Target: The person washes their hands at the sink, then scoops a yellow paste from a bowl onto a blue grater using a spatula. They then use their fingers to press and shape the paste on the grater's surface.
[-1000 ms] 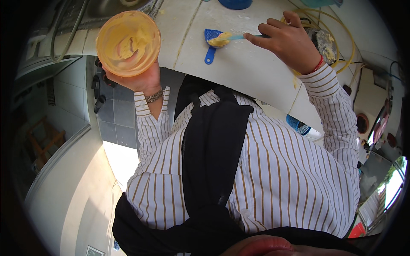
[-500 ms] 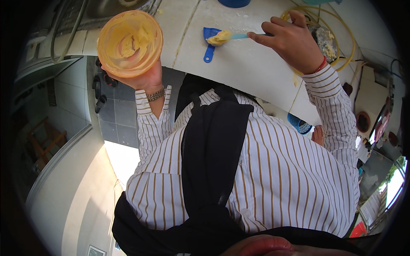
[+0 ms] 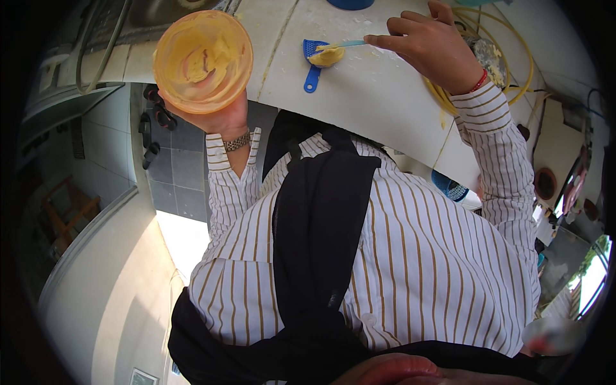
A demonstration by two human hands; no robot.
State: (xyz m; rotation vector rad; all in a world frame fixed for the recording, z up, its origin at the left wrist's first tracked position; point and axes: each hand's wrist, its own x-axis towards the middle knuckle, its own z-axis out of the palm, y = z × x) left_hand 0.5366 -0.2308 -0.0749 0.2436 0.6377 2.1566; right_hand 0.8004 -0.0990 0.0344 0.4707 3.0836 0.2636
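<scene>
My left hand [image 3: 208, 120] holds up a round orange tub [image 3: 246, 64], its mouth facing me. Soft yellow cream [image 3: 221, 61] coats the inside walls and bottom of it. With bent fingers, my right hand [image 3: 433, 48] grips a light blue spatula [image 3: 351, 43] by its handle end. A lump of the same yellow cream [image 3: 327, 58] sits at the spatula's tip and covers its shape. Under that lump lies a small blue perforated scoop [image 3: 312, 78] on the white tiled counter; whether the cream touches the scoop I cannot tell.
A coiled yellow hose [image 3: 531, 67] lies on the counter's right side, round a cream-smeared lump [image 3: 489, 61]. A blue bowl [image 3: 351, 4] stands at the far edge, and a sink [image 3: 151, 14] is at the far left. Below the counter is a blue perforated basket [image 3: 449, 186].
My right hand has risen slightly, and the spatula's tip has turned with its cream hanging lower over the scoop. The tub has shifted a little right. A blurred pale shape has appeared at lower right.
</scene>
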